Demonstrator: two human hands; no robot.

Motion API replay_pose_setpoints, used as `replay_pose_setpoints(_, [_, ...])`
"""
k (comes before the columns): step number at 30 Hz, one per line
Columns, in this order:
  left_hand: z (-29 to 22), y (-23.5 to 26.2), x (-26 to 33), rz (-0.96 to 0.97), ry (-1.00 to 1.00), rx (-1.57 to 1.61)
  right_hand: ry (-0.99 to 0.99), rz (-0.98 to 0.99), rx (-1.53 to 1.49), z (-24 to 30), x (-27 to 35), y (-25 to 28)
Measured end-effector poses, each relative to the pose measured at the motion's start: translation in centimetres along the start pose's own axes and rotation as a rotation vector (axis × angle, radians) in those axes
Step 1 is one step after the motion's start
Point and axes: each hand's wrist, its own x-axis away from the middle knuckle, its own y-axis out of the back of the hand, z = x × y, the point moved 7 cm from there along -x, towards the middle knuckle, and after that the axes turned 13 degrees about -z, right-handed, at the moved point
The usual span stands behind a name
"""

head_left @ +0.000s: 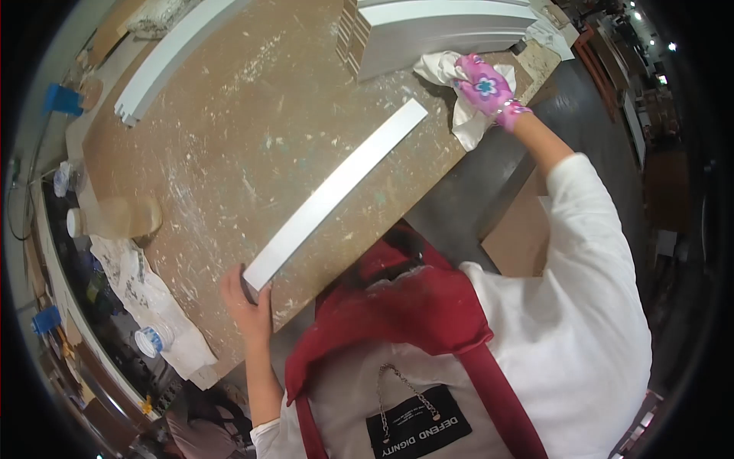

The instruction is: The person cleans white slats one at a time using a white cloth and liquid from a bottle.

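A long, slightly curved white strip of board [336, 193] lies slantwise across the worktable [229, 168]. At its near left end, my bare left hand [248, 307] grips it, thumb on one side and fingers on the other. My right hand [486, 86] wears a pink flowered glove and is closed on a crumpled white cloth [468, 126] at the table's right edge. Part of the cloth hangs over that edge. The gloved fingertips are partly hidden in its folds.
White moulded boards [443, 38] are stacked at the far right, close to the cloth. A curved white piece [164, 61] lies far left. Along the left side are a cloudy plastic bottle [126, 217], stained paper [134, 279] and a small clear container [153, 339].
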Motion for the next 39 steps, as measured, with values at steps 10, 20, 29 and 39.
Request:
replay_pose_setpoints(10, [1.6, -0.2, 0.3, -0.043, 0.264, 0.161, 0.308, -0.066, -0.498, 27.8, 6.5, -3.0])
replay_pose_setpoints(20, [3.8, -0.6, 0.2, -0.068, 0.151, 0.211, 0.487, -0.295, -0.153, 21.4, 3.6, -1.8])
replay_pose_setpoints(29, [2.3, 0.4, -0.4, -0.06, 0.193, 0.249, 0.822, 0.173, -0.396, 46.1, 5.6, -1.7])
replay_pose_setpoints(39, [2.6, 0.6, -0.2, -0.107, 0.222, 0.308, 0.71, 0.368, -0.141, 40.3, 2.0, -2.2])
